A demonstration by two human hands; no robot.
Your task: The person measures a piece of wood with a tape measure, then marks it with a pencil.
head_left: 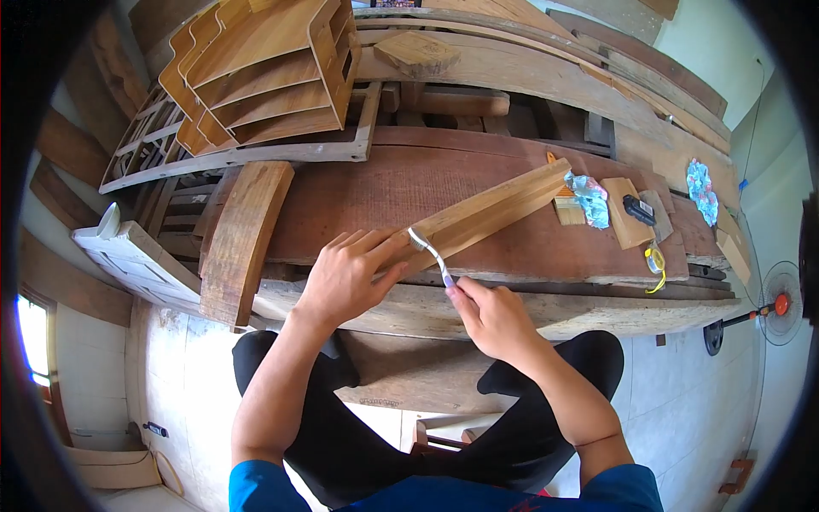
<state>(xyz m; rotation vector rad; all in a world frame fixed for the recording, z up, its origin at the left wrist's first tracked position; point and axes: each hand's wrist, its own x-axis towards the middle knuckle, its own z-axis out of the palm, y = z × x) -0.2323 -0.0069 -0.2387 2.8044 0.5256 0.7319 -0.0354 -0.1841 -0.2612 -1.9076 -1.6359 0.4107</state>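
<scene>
A long wooden bar [503,201] lies slantwise on the reddish-brown plank [341,183], its far end toward the upper right. My left hand [354,271] grips the near end, fingers over the top and thumb along the side facing me. In my right hand [490,314] is a white toothbrush [437,258], pinched by its purplish handle part. Its bristle head touches the bar's upper surface, just right of my left fingers. Part of the handle is hidden inside my right hand.
At the bar's far end lie a crumpled blue wrapper [590,201], a sanding-block-like wooden piece [627,213], a black object [639,209] and a yellow tape measure [654,258]. A wooden tray organiser [273,81] stands back left. A thick board [247,235] crosses the left side. A fan [778,303] stands right.
</scene>
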